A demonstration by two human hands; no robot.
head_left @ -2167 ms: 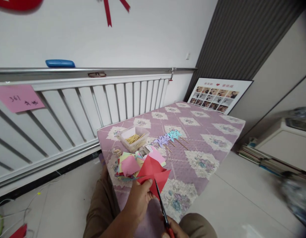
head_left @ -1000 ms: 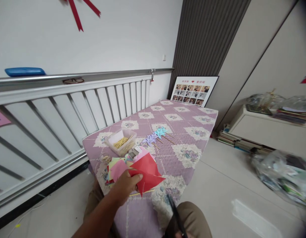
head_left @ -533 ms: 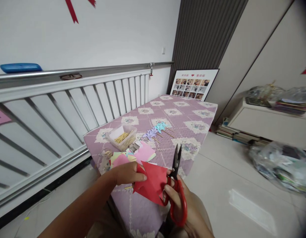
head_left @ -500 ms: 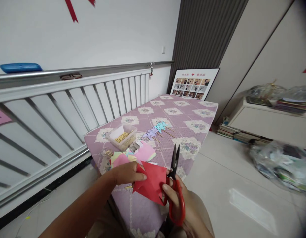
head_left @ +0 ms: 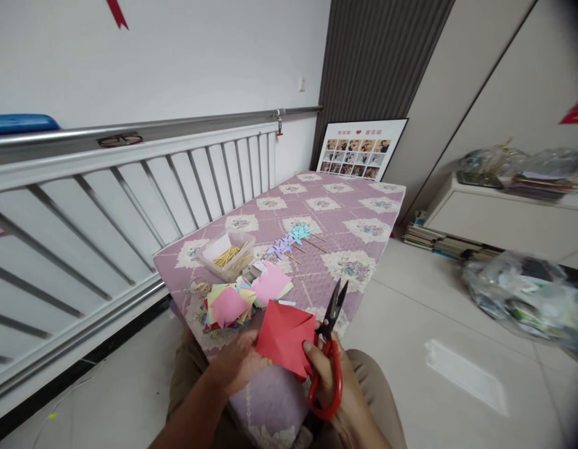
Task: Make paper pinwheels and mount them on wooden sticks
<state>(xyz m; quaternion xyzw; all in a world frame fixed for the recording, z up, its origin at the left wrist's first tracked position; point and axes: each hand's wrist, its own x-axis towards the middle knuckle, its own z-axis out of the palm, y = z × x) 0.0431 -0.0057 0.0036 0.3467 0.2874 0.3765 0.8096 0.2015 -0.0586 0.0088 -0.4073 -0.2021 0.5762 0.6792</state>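
A square of red paper (head_left: 285, 335) with slits cut in from its corners is pinched at its right edge by the thumb of my right hand (head_left: 328, 368). That same hand also carries red-handled scissors (head_left: 334, 312), dark blades parted and pointing away from me. At the paper's left edge is my left hand (head_left: 239, 358), smeared by motion; whether its fingers grip the sheet I cannot make out. Just beyond lie a pile of coloured paper pieces (head_left: 227, 304) and some pink sheets (head_left: 271, 282). Purple pinwheels (head_left: 282, 246) and turquoise pinwheels (head_left: 300, 232) on sticks rest farther back.
A clear plastic box (head_left: 244, 257) of thin sticks stands on the floral tablecloth (head_left: 323, 204). White railings (head_left: 167, 193) run along the left. A photo board (head_left: 363, 149) leans at the far end. Plastic bags (head_left: 527, 305) lie on the floor at right.
My left hand has shifted down and back from the middle of the red paper to its left edge. The sheet has turned slightly; the right hand keeps the scissors. My view has shifted a little.
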